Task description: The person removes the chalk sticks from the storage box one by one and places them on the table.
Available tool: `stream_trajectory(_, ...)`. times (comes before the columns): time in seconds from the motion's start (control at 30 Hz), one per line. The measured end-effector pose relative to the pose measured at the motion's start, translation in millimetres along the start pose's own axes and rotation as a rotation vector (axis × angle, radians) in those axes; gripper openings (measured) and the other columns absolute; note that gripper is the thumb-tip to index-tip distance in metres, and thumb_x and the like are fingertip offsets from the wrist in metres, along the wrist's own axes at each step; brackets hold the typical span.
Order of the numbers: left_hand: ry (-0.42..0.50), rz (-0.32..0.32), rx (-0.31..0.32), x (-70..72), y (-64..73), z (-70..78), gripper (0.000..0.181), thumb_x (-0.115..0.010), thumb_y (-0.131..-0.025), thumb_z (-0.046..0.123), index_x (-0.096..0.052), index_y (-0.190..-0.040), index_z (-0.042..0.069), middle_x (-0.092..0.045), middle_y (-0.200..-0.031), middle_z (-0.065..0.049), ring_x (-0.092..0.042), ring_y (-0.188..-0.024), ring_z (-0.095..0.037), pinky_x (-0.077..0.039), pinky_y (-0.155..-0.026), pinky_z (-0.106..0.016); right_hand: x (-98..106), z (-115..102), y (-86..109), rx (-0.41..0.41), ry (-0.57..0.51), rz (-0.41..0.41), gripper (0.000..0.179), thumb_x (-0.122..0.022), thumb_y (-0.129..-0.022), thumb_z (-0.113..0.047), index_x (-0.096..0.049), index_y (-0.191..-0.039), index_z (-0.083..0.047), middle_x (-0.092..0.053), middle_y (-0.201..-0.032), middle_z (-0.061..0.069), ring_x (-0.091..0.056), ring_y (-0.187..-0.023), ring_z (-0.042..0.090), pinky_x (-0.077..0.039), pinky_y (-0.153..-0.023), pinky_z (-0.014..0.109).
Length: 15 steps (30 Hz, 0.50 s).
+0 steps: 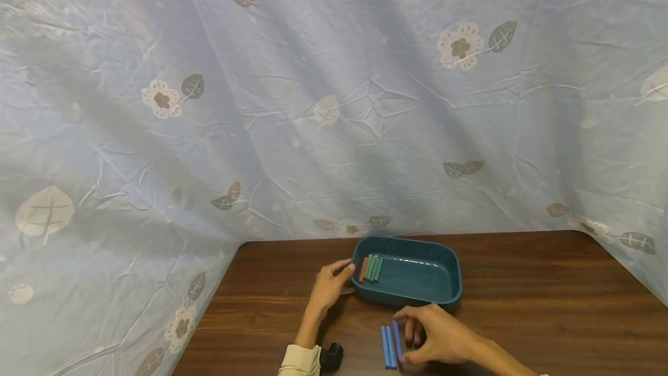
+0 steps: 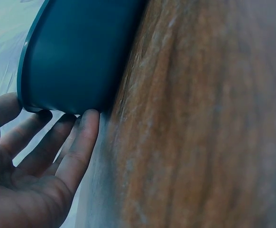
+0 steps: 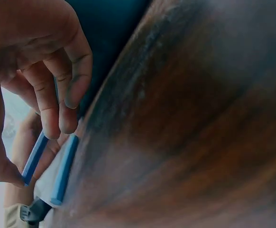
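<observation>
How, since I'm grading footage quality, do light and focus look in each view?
Head: shiny glare on the creased curtain, bright glints in the teal tray, fairly sharp; left wrist: bluish cast, table blurred; right wrist: darker, table also blurred, the pinched blue stick clearer.

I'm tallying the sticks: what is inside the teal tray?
Inside the teal tray, one orange-red stick and three green sticks lie side by side at its left end. Whatever is directly beneath them is covered and cannot be seen.

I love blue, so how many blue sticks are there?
3: one blue stick and another lie side by side on the table; the third is pinched in the right hand.
</observation>
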<state>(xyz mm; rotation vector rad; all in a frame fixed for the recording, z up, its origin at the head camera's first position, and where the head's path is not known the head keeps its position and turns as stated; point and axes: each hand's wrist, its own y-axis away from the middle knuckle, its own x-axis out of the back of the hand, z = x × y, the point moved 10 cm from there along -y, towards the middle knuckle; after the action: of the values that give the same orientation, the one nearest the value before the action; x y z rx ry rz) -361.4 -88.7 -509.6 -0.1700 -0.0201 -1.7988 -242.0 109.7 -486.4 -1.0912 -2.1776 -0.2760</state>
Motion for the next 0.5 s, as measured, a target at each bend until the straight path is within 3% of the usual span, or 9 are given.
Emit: stream_trajectory(0.5,-0.035,0.023,0.008,1.8,-0.1,0.0,0.049,-0.067,-0.108,0.03,-0.064,-0.144,-0.003,-0.065,-0.142,-0.032,-0.073,-0.12,-0.042,-0.071,-0.085,-0.043,-9.3,0.7,-4.2,-0.029,0.158,-0.04,0.064,-0.093,-0.082,-0.044,-0.07,-0.13,-0.01,-0.065,-0.085,-0.019,-0.056,-0.073,-0.007,-0.05,-0.06,0.014)
